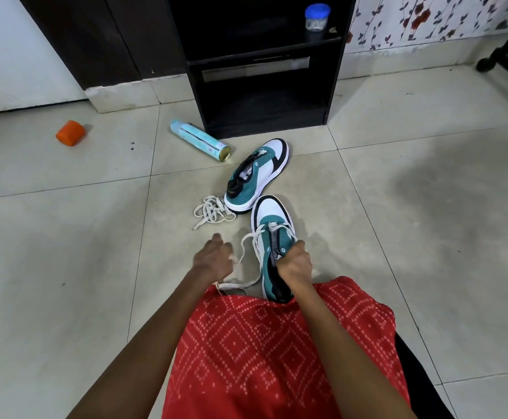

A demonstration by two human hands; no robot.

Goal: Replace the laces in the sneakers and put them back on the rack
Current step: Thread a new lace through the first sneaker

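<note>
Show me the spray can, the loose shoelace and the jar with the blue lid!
spray can (199, 140): head view, middle of its side.
loose shoelace (214, 207): head view, its tangled middle.
jar with the blue lid (316, 22): head view, its clear wall.

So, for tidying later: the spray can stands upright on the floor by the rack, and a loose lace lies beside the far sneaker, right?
Not quite: the spray can lies on its side by the rack, as the head view shows. The loose lace does lie beside the far sneaker.
</note>
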